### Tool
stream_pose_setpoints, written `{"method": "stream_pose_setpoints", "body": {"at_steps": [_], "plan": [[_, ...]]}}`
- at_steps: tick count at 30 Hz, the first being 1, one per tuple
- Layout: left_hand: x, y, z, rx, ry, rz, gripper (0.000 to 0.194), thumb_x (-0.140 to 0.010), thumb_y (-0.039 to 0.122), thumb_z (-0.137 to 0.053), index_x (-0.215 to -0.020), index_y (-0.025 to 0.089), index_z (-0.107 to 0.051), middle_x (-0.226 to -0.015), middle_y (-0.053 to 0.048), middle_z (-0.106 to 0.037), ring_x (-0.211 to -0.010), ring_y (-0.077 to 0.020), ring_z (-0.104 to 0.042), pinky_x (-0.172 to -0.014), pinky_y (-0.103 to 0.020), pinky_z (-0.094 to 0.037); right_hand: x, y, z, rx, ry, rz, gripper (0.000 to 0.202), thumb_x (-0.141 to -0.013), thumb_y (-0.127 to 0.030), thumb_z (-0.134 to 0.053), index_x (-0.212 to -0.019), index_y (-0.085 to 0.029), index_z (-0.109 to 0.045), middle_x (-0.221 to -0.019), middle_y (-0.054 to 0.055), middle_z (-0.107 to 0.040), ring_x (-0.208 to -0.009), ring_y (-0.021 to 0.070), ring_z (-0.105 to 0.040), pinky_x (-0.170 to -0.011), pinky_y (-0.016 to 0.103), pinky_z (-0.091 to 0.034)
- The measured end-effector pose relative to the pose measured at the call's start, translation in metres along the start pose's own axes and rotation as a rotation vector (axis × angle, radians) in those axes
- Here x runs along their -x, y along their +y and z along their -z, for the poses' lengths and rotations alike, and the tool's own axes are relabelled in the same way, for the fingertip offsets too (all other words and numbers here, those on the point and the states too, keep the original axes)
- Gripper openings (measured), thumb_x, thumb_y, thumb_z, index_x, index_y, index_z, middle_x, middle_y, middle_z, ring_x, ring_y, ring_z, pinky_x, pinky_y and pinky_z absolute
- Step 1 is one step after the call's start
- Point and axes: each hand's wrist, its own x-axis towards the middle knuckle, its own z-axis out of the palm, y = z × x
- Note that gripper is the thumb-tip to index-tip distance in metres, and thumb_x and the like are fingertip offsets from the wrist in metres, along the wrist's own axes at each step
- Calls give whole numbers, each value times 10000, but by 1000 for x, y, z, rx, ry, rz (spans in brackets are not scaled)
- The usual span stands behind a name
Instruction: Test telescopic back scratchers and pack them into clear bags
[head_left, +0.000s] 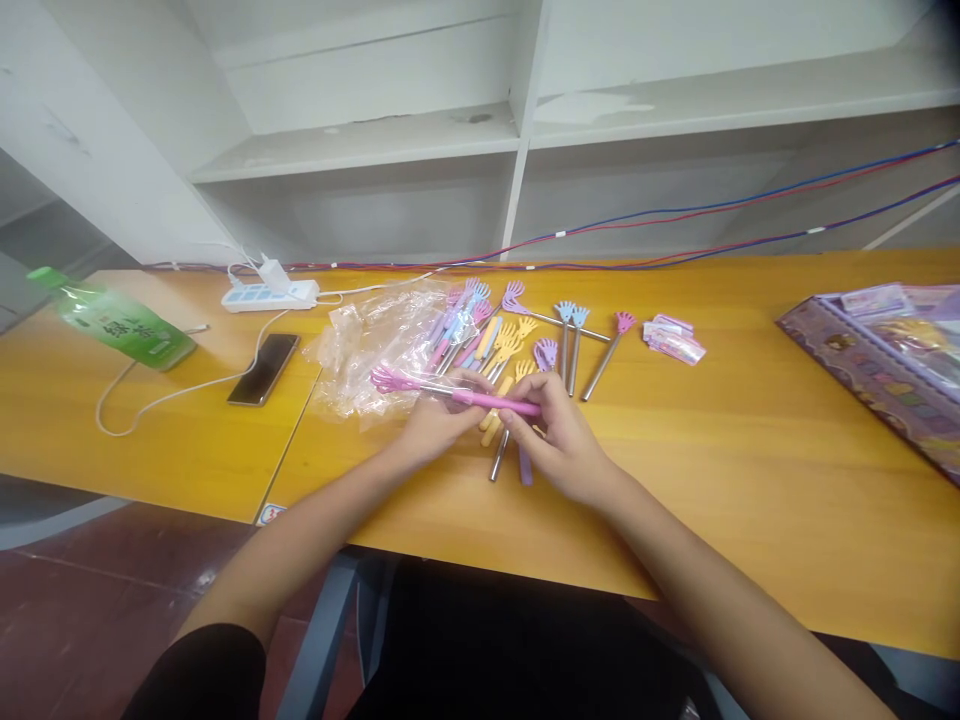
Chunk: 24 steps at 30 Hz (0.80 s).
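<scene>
A pink back scratcher (487, 400) with a hand-shaped head and a metal shaft lies level across both my hands. My left hand (442, 420) is closed around its middle, partly behind it. At the handle end, my right hand (559, 435) pinches the pink grip between thumb and fingers. Beyond my hands, a pile of pink, blue, yellow and purple back scratchers (508, 345) spreads over the table, some partly covered by a clear plastic bag (360, 340). Two blue-headed back scratchers (574, 350) and a pink-headed one (607, 355) lie right of the pile with bare metal shafts.
Small printed cards (673, 338) lie to the right, and a printed box (877, 370) with packets inside stands at the far right. On the left are a green bottle (127, 320), a phone (264, 370) and a white power strip (270, 293). Cables run along the shelf (360, 150).
</scene>
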Motion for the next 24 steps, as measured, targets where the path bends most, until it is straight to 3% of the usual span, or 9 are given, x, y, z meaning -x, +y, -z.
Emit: {"method": "stream_pose_setpoints", "body": {"at_steps": [6, 13, 18, 24], "plan": [[-3, -4, 6, 181, 158, 36, 234, -784, 201, -746, -1008, 207, -679, -831, 42, -589, -678, -90, -514, -628, -229, -411, -4, -4, 11, 67, 51, 132, 147, -1111, -390, -541, -1180, -263, -571, -921, 26, -666, -756, 168, -656, -699, 328, -559], [-1, -4, -2, 194, 66, 87, 254, -766, 262, -843, -939, 183, -674, -783, 37, -603, -645, -86, -533, -625, -233, -428, -3, -5, 16, 175, 5, 256, 126, -1074, -306, -582, -1128, -278, -693, -1001, 63, -738, -828, 212, -724, -730, 390, -620], [0, -8, -4, 231, 86, 97, 293, -797, 324, -859, -990, 184, -689, -780, 35, -607, -648, -90, -554, -641, -241, -448, 0, -8, 18, 58, -69, 274, 211, -1033, -327, -654, -1238, -286, -683, -1124, 94, -739, -868, 233, -750, -773, 435, -661], [-1, -9, 1, 205, 51, 94, 285, -833, 327, -845, -1019, 183, -684, -788, 34, -605, -650, -91, -550, -641, -241, -444, -7, -12, 18, 167, -53, 458, 177, -1023, -238, -714, -1194, -286, -730, -1031, 61, -743, -869, 201, -717, -793, 400, -618]]}}
